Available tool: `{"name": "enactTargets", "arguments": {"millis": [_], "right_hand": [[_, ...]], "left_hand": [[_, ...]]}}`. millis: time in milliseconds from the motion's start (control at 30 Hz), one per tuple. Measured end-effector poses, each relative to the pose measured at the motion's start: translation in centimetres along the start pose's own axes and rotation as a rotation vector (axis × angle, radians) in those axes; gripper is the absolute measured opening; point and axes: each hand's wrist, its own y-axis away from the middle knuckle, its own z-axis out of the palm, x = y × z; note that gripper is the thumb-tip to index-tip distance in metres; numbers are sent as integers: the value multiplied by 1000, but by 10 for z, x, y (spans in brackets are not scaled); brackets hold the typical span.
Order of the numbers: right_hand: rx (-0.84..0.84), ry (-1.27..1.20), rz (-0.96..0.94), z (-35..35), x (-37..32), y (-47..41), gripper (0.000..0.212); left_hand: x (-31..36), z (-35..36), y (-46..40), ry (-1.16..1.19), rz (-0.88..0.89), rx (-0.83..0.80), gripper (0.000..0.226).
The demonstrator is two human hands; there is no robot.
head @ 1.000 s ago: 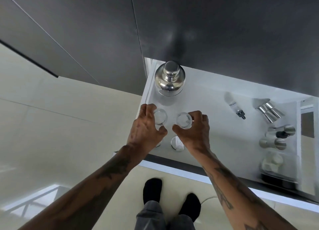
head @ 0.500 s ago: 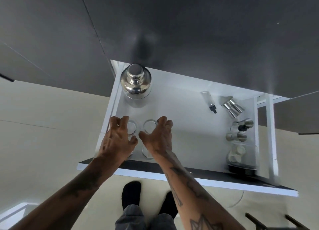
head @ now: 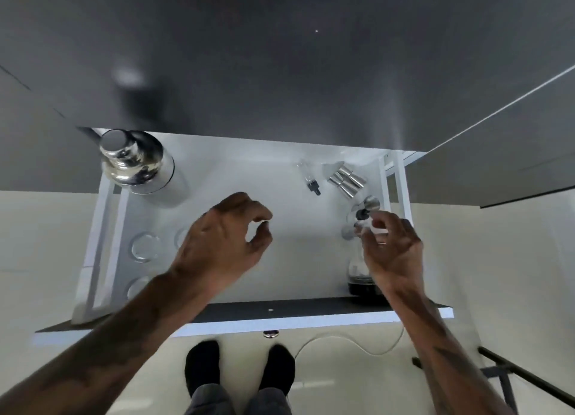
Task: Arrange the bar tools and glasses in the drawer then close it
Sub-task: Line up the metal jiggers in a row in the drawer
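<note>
Right hand (head: pixel 393 252) is held over the right side of the open white drawer (head: pixel 298 259), fingers loosely curled around a small metal piece (head: pixel 357 228) with a dark stopper; contact looks likely, but whether it is actually gripped cannot be told, as that area is blurred. Left hand (head: pixel 224 237) is held above the drawer's middle, thumb and forefinger curved toward each other with a gap left between; nothing is held.

Beside the right hand's fingertips a short brushed-steel cylinder with a black tip (head: pixel 368 206) is seen. A clear jar with a dark base (head: pixel 361 277) is partly hidden under the right palm, at the front right corner.

Further back, a pair of polished steel cone-shaped jiggers (head: pixel 347 179) is laid side by side, tilted diagonally. Just left of it a small clear glass dropper bottle with a black cap (head: pixel 309 181) is laid on its side.

At the back left corner a polished chrome cocktail shaker (head: pixel 133 162), rounded and mirror-bright with a domed cap, is stood upright.

Along the left front, clear round shot glasses (head: pixel 144 247) are stood upright; one is fully seen, others are cut off by the left forearm.

Drawer interior is smooth matte white; its front edge (head: pixel 311 311) is dark. Cabinet fronts (head: pixel 280 56) above are flat dark grey. Floor (head: pixel 497 274) is pale cream.
</note>
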Motion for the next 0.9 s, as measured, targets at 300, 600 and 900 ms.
{"name": "enactTargets", "arguments": {"millis": [300, 600, 900], "right_hand": [[-486, 534, -403, -6, 52, -101, 64], [-578, 557, -528, 13, 77, -124, 51], [-545, 577, -521, 16, 77, -127, 53]], "left_hand": [[88, 164, -64, -66, -59, -231, 42], [101, 209, -85, -58, -230, -119, 37], [107, 216, -94, 100, -384, -133, 51]]}}
